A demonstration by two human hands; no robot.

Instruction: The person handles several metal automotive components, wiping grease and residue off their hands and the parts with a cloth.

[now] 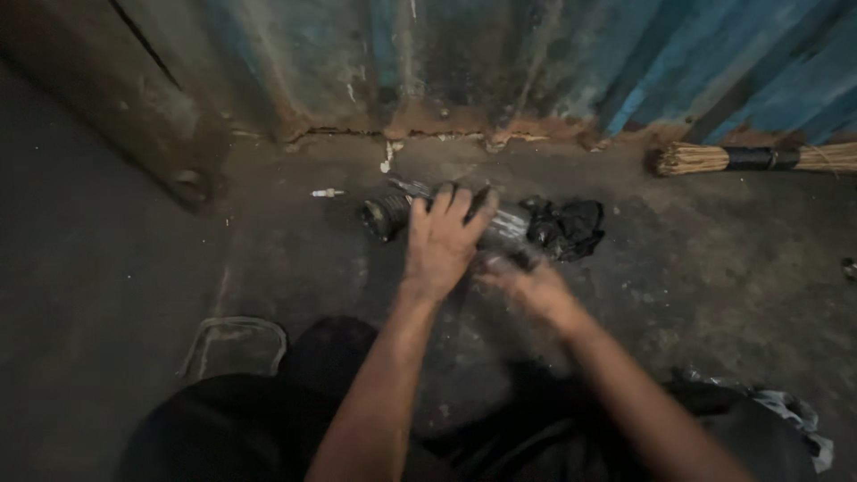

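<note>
Two hands at work, left hand (444,239) gripping greasy metal part (393,212), right hand (527,286) blurred, grip unclear, black rag (567,228) beside.

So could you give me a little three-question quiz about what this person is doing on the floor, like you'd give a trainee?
1. True or false: the left hand rests on top of the grimy cylindrical metal part.
2. What lies just right of that part? A) black rag B) glass bottle C) red brick
3. Fill in: a straw ____ lies along the blue corrugated metal wall, top right.

Key:
1. True; the right hand is blurred beside it.
2. A, the black rag.
3. Broom.
</note>
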